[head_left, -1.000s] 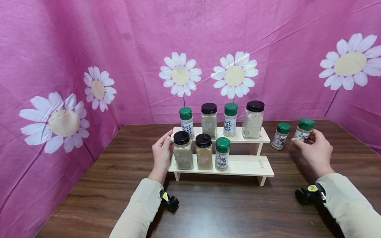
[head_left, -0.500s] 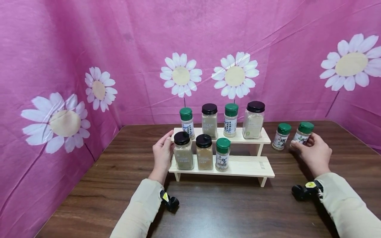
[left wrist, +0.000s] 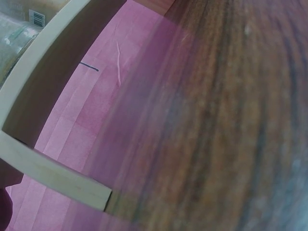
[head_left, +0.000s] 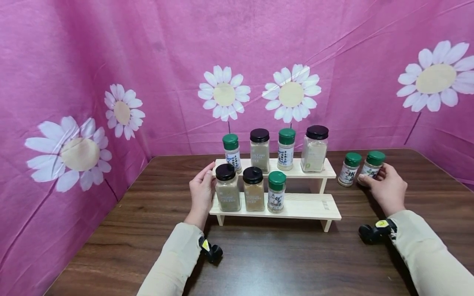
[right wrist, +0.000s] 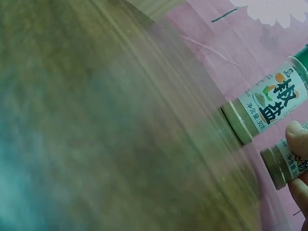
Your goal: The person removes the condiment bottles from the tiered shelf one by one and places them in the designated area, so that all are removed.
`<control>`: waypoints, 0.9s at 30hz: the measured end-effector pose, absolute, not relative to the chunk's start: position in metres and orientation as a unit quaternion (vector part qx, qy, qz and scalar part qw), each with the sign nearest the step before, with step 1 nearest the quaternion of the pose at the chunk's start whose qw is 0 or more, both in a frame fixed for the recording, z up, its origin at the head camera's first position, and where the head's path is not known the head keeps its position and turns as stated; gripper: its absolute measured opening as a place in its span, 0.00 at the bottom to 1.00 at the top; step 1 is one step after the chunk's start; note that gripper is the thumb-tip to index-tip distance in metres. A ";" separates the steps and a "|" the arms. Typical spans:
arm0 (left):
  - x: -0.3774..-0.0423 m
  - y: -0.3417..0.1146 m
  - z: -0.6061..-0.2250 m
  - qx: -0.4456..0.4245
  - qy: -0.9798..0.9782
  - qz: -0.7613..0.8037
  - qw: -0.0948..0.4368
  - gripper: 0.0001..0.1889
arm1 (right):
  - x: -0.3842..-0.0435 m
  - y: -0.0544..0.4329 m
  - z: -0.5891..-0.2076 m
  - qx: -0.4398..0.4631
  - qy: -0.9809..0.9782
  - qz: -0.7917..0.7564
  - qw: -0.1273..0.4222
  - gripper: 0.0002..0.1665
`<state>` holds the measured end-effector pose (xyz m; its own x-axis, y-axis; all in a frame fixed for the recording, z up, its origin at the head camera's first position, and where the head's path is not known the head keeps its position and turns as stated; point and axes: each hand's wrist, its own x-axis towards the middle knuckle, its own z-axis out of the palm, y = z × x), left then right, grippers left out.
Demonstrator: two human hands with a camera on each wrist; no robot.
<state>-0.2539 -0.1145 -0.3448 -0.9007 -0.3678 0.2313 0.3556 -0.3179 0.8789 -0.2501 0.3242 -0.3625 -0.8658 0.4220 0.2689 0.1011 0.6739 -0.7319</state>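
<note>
A two-tier wooden spice rack (head_left: 309,205) stands on the table, several black-capped and green-capped spice jars upright on its steps. At its left end my left hand (head_left: 201,193) grips the upper shelf's edge; a spice jar hides part of the fingers. To the right of the rack, my right hand (head_left: 389,187) holds a green-capped spice jar (head_left: 371,166) between thumb and fingers, slightly tilted. Close beside it stands another green-capped spice jar (head_left: 348,170). In the right wrist view, the thumb (right wrist: 297,137) presses on the held jar's label.
The dark wood table (head_left: 259,259) extends in front of the rack and to both sides. On the lower step, bare wood shows right of the green-capped jar (head_left: 276,193). A pink cloth (head_left: 166,74) with white flowers hangs behind and at the left.
My right hand has moved left and slightly down with the spice jar, bringing it nearer the standing green-capped jar. My left hand keeps its place at the rack.
</note>
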 end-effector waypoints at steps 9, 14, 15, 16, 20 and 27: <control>-0.252 -0.114 -0.344 0.007 -0.536 -0.815 0.220 0.16 | -0.252 0.324 -0.366 -0.140 -0.895 0.370 0.207 0.38; -0.252 -0.114 -0.344 0.007 -0.537 -0.814 0.221 0.16 | -0.252 0.324 -0.366 -0.132 -0.899 0.360 0.214 0.38; -0.252 -0.114 -0.344 0.007 -0.537 -0.814 0.221 0.16 | -0.252 0.324 -0.366 -0.131 -0.899 0.358 0.214 0.38; -0.253 -0.114 -0.344 0.007 -0.537 -0.814 0.222 0.16 | -0.252 0.324 -0.366 -0.130 -0.900 0.357 0.214 0.38; -0.253 -0.114 -0.344 0.007 -0.538 -0.812 0.224 0.16 | -0.252 0.323 -0.366 -0.128 -0.901 0.355 0.216 0.38; -0.253 -0.114 -0.345 0.007 -0.539 -0.811 0.226 0.16 | -0.250 0.321 -0.361 -0.139 -0.895 0.368 0.210 0.42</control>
